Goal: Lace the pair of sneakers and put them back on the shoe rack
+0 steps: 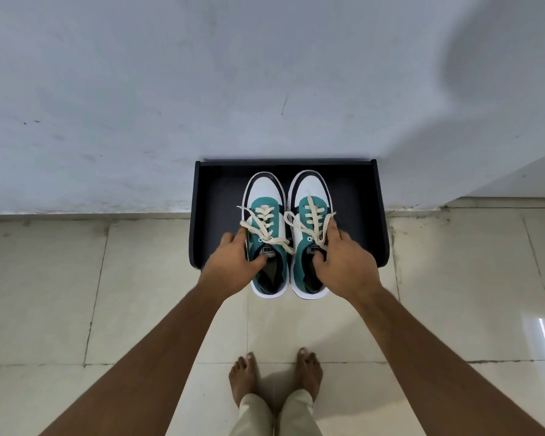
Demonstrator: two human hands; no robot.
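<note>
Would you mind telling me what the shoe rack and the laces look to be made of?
Shoe rack: probably laminated board or painted wood, matte black, with flat panels and crisp edges. Laces: flat woven fabric, likely cotton, cream and dull, lying limp in loose loops.

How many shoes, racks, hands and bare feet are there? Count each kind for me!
Shoes: 2, the left shoe and the right shoe
Rack: 1
Hands: 2, the left hand and the right hand
Bare feet: 2, the left foot and the right foot
Total: 7
</note>
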